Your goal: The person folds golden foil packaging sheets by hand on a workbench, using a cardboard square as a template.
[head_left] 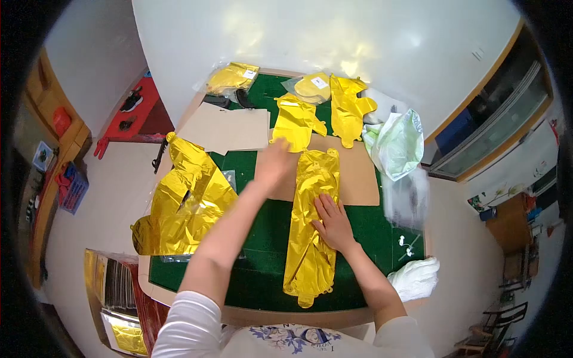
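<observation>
A long flat gold foil balloon [310, 238] lies lengthwise on the green table mat [262, 262] in front of me. My right hand [332, 222] lies flat on its middle, fingers spread. My left hand [273, 164] reaches forward, blurred, over a brown cardboard sheet [355, 179], close to another gold foil balloon [293, 122] further back. It holds nothing that I can make out.
A crumpled heap of gold foil [185, 203] hangs over the table's left edge. More gold balloons [349, 107] and bagged ones [231, 77] lie at the back. Clear plastic bags [399, 143] sit at the right, a white glove [415, 277] at the near right corner.
</observation>
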The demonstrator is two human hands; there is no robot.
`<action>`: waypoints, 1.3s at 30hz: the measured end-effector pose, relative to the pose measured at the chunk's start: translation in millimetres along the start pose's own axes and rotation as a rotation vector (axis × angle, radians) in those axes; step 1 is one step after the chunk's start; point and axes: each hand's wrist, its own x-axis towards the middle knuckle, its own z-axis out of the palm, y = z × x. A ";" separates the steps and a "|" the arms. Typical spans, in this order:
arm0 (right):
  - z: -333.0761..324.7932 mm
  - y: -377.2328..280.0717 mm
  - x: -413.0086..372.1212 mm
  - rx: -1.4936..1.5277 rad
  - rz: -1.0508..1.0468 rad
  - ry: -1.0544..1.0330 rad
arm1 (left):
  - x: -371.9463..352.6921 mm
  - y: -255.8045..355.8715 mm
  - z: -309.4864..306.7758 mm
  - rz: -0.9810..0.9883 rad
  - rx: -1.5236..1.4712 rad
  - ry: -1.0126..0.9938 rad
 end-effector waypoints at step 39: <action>4.6 2.9 -2.6 0.016 -0.011 0.051 | 1.5 -132.0 -103.6 -0.403 0.479 0.055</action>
